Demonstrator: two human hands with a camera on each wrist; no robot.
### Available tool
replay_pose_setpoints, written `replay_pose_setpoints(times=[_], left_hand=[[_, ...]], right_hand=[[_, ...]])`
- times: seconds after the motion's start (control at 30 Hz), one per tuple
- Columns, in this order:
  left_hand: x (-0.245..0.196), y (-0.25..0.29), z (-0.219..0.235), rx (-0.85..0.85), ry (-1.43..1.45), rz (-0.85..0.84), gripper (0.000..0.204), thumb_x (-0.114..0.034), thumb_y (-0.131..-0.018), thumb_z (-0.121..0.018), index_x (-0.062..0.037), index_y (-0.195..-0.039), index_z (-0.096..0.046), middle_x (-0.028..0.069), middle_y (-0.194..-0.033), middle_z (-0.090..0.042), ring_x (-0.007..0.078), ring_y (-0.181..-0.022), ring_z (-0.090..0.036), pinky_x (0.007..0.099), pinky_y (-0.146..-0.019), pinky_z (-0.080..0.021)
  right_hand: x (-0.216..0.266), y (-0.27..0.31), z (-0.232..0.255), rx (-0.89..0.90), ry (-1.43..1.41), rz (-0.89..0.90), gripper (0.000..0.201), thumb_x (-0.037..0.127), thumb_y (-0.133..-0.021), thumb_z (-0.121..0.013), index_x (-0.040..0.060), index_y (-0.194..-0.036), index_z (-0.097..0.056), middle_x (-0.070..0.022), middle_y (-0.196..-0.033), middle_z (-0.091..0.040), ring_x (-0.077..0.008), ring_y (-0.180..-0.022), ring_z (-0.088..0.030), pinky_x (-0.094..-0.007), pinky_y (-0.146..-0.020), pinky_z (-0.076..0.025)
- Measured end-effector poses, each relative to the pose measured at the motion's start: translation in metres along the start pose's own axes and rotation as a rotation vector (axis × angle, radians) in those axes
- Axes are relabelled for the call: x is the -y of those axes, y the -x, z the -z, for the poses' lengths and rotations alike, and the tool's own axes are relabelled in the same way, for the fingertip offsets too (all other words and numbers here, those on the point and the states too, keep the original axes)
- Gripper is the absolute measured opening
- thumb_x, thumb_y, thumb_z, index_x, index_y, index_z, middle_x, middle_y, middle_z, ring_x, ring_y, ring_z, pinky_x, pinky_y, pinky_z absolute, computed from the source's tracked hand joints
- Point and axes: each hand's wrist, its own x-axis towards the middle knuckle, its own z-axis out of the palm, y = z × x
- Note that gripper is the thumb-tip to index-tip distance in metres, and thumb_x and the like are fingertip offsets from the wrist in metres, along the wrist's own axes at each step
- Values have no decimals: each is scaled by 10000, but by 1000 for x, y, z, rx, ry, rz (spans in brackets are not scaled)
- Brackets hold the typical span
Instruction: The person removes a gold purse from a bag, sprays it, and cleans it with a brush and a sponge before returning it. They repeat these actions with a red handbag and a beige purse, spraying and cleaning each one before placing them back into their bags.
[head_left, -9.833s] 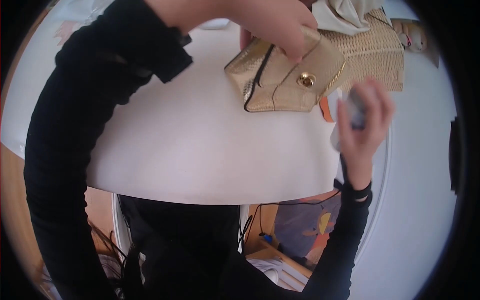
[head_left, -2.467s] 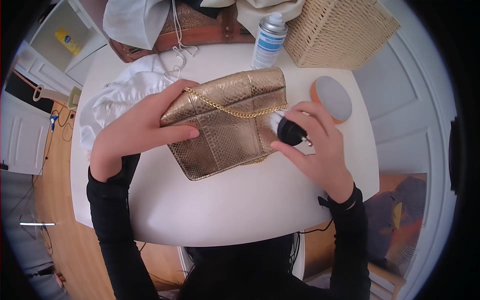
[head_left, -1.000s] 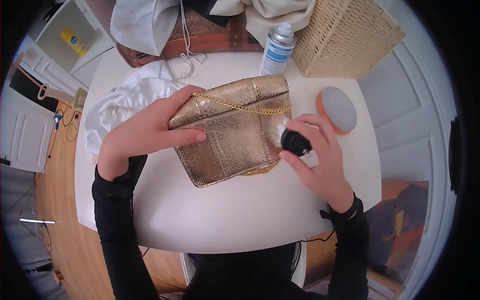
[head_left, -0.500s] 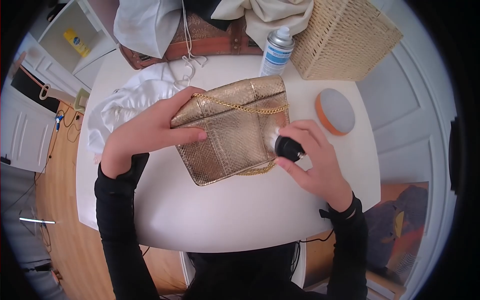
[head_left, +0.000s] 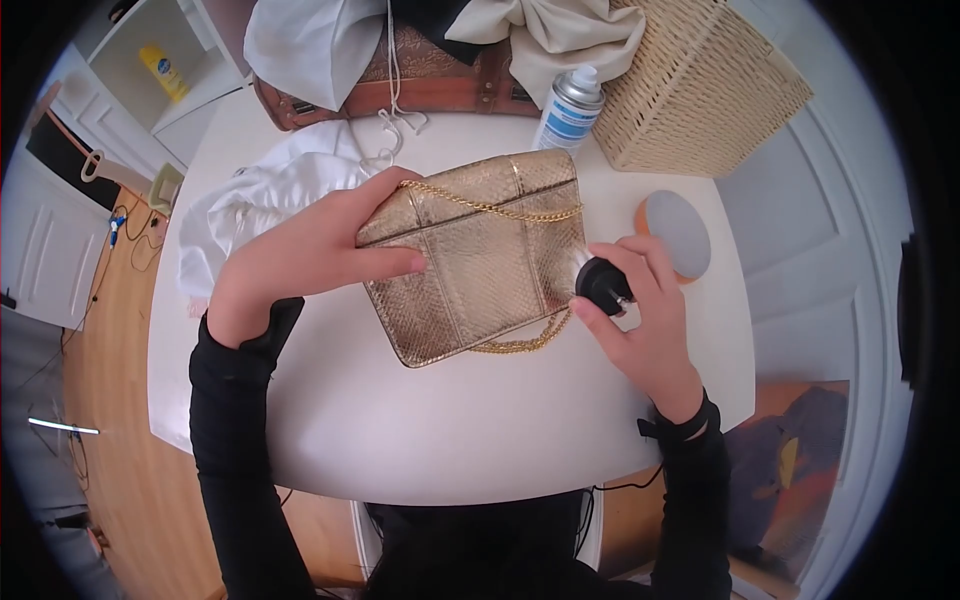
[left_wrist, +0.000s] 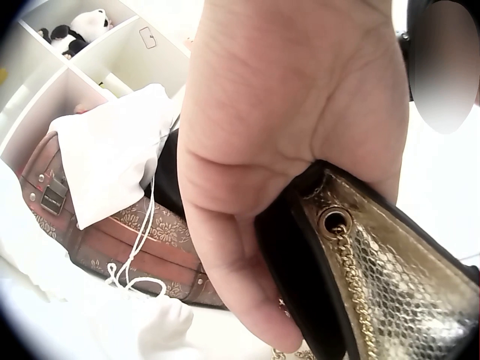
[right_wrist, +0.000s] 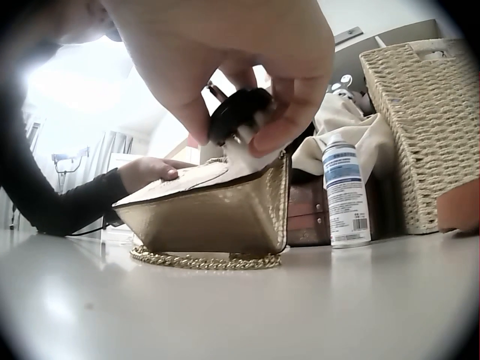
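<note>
A gold snakeskin-patterned bag (head_left: pixel 480 260) with a gold chain is tilted above the white table (head_left: pixel 450 430). My left hand (head_left: pixel 310 250) grips its left end, thumb on the upper face and fingers behind. In the left wrist view the bag (left_wrist: pixel 397 277) lies between thumb and fingers of the hand (left_wrist: pixel 285 112). At the bag's right edge, my right hand (head_left: pixel 645 320) pinches a small black brush (head_left: pixel 603 286) whose white bristles meet the surface. The right wrist view shows the brush (right_wrist: pixel 240 114) held by the fingertips of the hand (right_wrist: pixel 225 52), with chain (right_wrist: pixel 202 262) lying on the table.
Behind the bag stand a spray can (head_left: pixel 571 112), a woven basket (head_left: pixel 700 90) and a brown patterned case (head_left: pixel 430 75) with cloths over it. White fabric (head_left: pixel 270 190) lies at the left, and a round orange-and-grey object (head_left: pixel 677 232) at the right.
Since the first frame, the bag has turned and the right hand has taken hold of the brush. Over the last second, the brush has shifted slightly along the right edge, while the left hand keeps its grip.
</note>
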Motion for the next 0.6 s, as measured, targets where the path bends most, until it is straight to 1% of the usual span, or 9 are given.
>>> replay_pose_setpoints(times=[0.13, 0.23, 0.27, 0.37, 0.4, 0.43, 0.5, 0.53, 0.6], left_hand=[[-3, 0, -2, 1, -5, -36, 612, -240, -891, -722, -52, -1387, -417, 88, -1148, -613, 157, -1065, -556, 304, -918, -447], [-4, 2, -4, 19, 5, -40, 617, -237, -889, -723, -49, -1390, -416, 94, -1152, -615, 162, -1074, -560, 308, -922, -446], [-5, 2, -4, 18, -9, -32, 617, -238, -889, -724, -49, -1389, -417, 95, -1152, -615, 163, -1076, -561, 308, -923, -446], [-5, 2, -4, -1, -25, -46, 614, -241, -888, -725, -48, -1386, -420, 97, -1149, -618, 166, -1077, -564, 310, -924, -446], [-4, 2, -5, -4, -14, -67, 613, -243, -888, -725, -49, -1384, -421, 97, -1147, -620, 167, -1075, -566, 310, -923, -446], [-2, 2, -5, -6, -4, -87, 611, -244, -888, -725, -50, -1383, -423, 97, -1145, -621, 168, -1073, -568, 310, -923, -447], [1, 2, -8, -46, -48, -150, 555, -262, -899, -701, -50, -1340, -439, 133, -1061, -647, 215, -984, -608, 329, -858, -475], [1, 2, -10, -66, -67, -182, 529, -271, -904, -689, -50, -1319, -447, 151, -1018, -661, 239, -940, -628, 338, -826, -489], [-6, 2, -5, -18, -41, -82, 587, -251, -892, -713, -50, -1365, -429, 115, -1103, -634, 193, -1024, -589, 318, -888, -464]], right_hand=[[5, 2, -3, 213, -148, 121, 444, 144, -758, -813, 64, -1149, -618, -107, -1006, -545, -224, -800, -614, -309, -662, -510], [-4, -2, 1, 47, -99, 14, 440, 141, -757, -813, 57, -1141, -615, -116, -1020, -554, -234, -837, -612, -309, -693, -511], [-11, -2, 2, 3, -165, -129, 442, 134, -757, -811, 61, -1145, -610, -123, -1046, -554, -241, -840, -611, -307, -704, -512], [-13, -3, 1, -6, -71, 39, 448, 140, -754, -812, 69, -1147, -609, -111, -1058, -540, -234, -829, -613, -302, -693, -516], [-4, 0, 1, 94, -70, -3, 458, 147, -746, -816, 78, -1149, -611, -101, -1067, -534, -231, -820, -617, -307, -687, -521], [-2, 2, -1, 126, -69, 24, 458, 152, -745, -817, 79, -1148, -613, -99, -1068, -533, -230, -818, -618, -310, -688, -523], [-1, 4, -4, 194, -67, 78, 457, 162, -745, -820, 81, -1147, -618, -93, -1069, -532, -229, -814, -621, -315, -689, -528], [1, 2, 0, 202, -110, 46, 447, 159, -749, -822, 77, -1142, -625, -97, -1076, -532, -240, -831, -620, -317, -699, -525], [-3, -1, 1, 64, -70, 29, 442, 154, -752, -822, 69, -1139, -627, -101, -1068, -538, -249, -839, -620, -320, -711, -522]])
